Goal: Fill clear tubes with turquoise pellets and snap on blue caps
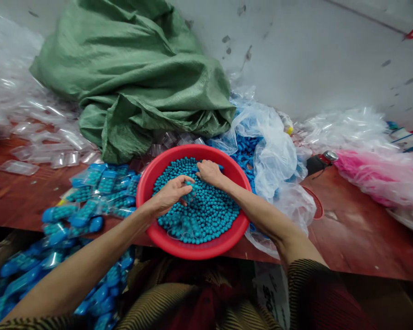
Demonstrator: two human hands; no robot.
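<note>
A red plastic basin [192, 252] holds a bed of small turquoise balls [213, 213]. Over its left half, my left hand [170, 195] has its thumb and fingers closed around a small clear plastic container [192, 195] with some turquoise balls in it. More clear containers [179, 229] lie among the balls near the front wall. My right hand [209, 173] is at the far side of the basin, fingers curled down against the balls. A darker blue piece [221, 168] shows beside it; what the fingers hold is hidden.
Filled containers with blue caps [103, 188] are heaped left of the basin, with more below the table edge. Behind stands a green woven sack [141, 68]. Blue caps [244, 151] lie in a clear bag [275, 151] to the right. Empty clear containers [48, 142] cover the far left.
</note>
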